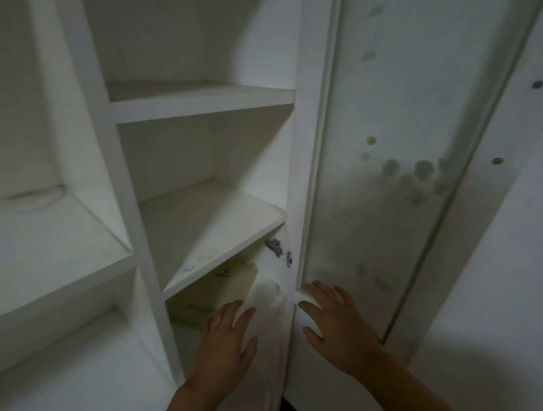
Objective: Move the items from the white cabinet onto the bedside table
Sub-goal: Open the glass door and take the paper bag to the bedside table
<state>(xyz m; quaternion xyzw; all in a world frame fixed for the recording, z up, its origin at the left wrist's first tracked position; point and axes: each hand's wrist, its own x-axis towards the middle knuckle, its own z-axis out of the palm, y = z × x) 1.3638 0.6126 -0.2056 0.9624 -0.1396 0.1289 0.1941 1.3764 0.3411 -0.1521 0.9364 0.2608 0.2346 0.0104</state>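
Both forearms come in from the bottom edge. Left hand (223,345) has fingers spread and straight, reaching toward the lowest compartment of the white cabinet (126,195); it overlaps a pale cloth-like bag (268,332) that hangs out of that compartment, but whether it's touching can't be told. Right hand (332,319) is spread flat, fingertips on the lower frame of the open cabinet door (384,154). Neither hand holds anything.

Step, as I read it: early, at the reach-in stage, door held open, nothing taken out yet.

Task items: a yellowish box (236,279) sits inside the cabinet, just under the lower shelf (208,228) and behind the bag. A second pale block (191,312) lies below it, same compartment. The other shelves visible in the cabinet show no items.

Next move likely needs: the left hand to go past or lift the bag, curl round the box and draw it out under the shelf edge without snagging the hinge (277,248) on the cabinet's right side.

Hard to make out:
- dim, blurred frame; box labels unreadable
- the bag's bottom is cut off by the frame edge, contents unknown
- the back of the low compartment is dark and hidden by the hand
- the bedside table is not in view
- the door panel is frosted, with faint coloured dots; nothing behind it resolves
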